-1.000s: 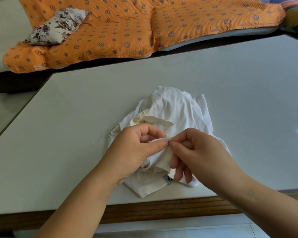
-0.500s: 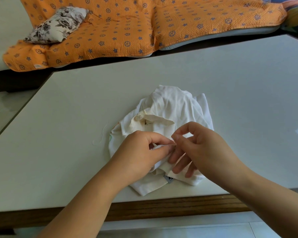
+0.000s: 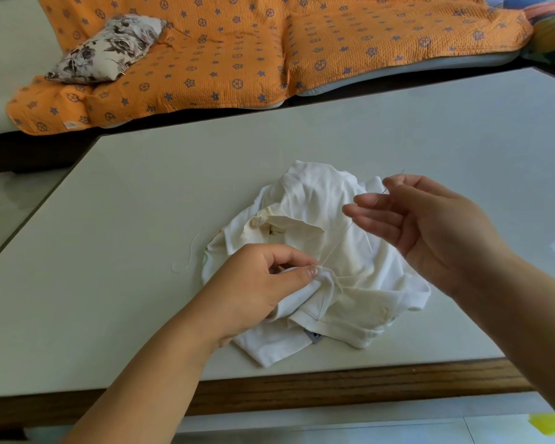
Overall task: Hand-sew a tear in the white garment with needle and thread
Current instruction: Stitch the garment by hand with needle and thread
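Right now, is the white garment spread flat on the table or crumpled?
Crumpled: the white garment lies in a heap of folds on the table, and the left hand pinches one fold.

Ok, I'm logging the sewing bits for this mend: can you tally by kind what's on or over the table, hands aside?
white garment: 1
needle: 1
thread pieces: 2, the sewing thread running up from the garment and a loose thread lying on the table
Total: 4

We've got a pale, wood-edged surface point(image 3: 141, 219) here, crumpled white shirt point(image 3: 314, 193) lying on it, loose thread scrap point(image 3: 186, 257) just beside.
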Tool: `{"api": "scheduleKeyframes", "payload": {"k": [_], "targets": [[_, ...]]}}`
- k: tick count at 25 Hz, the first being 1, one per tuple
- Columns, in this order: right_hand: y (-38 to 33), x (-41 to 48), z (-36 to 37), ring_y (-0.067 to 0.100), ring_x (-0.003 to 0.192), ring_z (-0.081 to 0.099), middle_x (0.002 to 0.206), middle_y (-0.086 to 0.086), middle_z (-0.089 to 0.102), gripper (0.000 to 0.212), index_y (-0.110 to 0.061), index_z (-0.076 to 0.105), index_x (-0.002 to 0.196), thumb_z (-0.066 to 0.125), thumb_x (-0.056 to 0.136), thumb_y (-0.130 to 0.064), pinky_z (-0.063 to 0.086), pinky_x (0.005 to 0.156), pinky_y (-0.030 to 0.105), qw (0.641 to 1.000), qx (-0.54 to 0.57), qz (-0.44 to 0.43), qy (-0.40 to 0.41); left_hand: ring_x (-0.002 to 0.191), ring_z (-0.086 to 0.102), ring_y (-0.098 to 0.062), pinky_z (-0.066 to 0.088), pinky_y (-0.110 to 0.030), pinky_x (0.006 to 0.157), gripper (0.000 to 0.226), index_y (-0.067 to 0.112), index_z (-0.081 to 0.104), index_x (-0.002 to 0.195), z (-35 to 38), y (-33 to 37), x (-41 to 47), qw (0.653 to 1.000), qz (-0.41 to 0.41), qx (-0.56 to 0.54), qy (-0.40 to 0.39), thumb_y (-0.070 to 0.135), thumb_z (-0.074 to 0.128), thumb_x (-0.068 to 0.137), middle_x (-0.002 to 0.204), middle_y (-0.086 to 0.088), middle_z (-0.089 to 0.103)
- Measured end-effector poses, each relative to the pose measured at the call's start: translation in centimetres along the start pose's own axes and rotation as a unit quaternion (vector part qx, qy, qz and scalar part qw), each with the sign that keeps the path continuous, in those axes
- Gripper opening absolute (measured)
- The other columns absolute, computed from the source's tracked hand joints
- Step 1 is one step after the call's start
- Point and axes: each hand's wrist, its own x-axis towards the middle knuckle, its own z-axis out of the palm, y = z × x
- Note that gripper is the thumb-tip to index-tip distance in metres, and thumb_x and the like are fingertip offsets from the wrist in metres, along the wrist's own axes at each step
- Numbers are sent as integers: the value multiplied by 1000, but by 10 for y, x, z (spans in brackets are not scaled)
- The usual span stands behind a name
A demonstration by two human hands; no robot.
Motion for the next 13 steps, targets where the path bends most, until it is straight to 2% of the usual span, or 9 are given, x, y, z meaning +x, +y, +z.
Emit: {"api": "scheduleKeyframes", "payload": {"k": [2,4,6,8,10,13], "targets": [[-1,3,-3,36,86,74,73,17,70,13,-7,53,93,45,103,-5,62,76,37,999,3,-34,13,99,69,-17,55,-41,95,12,34,77,96,-1,0,0,1000,-4,-10,-3,31,69,88,96,9,76],[-1,4,-3,36,87,74,79,19,69,11,-8,53,94,47,103,-8,62,78,38,998,-16,-59,23,99,69,-12,55,-35,94,11,34,77,94,-3,1,0,1000,-5,-18,-10,30,69,88,95,11,76],[0,2,-2,34,85,75,82,20,69,10,-9,53,94,49,102,-9,62,76,36,996,-45,-70,29,96,68,-1,51,-25,90,11,32,77,95,-3,1,0,1000,-6,-21,-22,29,69,88,93,16,75],[0,-4,1,33,78,75,79,18,71,11,-8,55,92,50,102,-9,62,66,33,993,-97,-59,19,93,69,0,50,-20,84,10,33,76,93,-4,2,0,1000,-8,-19,-23,29,69,87,92,16,75],[3,-13,5,32,70,74,81,14,74,11,-7,56,91,51,101,-10,59,58,32,977,-209,-19,-32,85,68,-17,51,-23,73,9,36,77,89,-5,1,-1,1000,-5,-17,-21,32,69,87,92,6,76],[13,-26,9,30,71,75,84,7,76,10,-8,61,92,56,98,-14,61,67,39,922,-363,40,-127,74,53,-31,43,-32,63,10,41,77,89,-8,1,-2,1000,1,-8,-20,35,69,86,96,-11,73]]}}
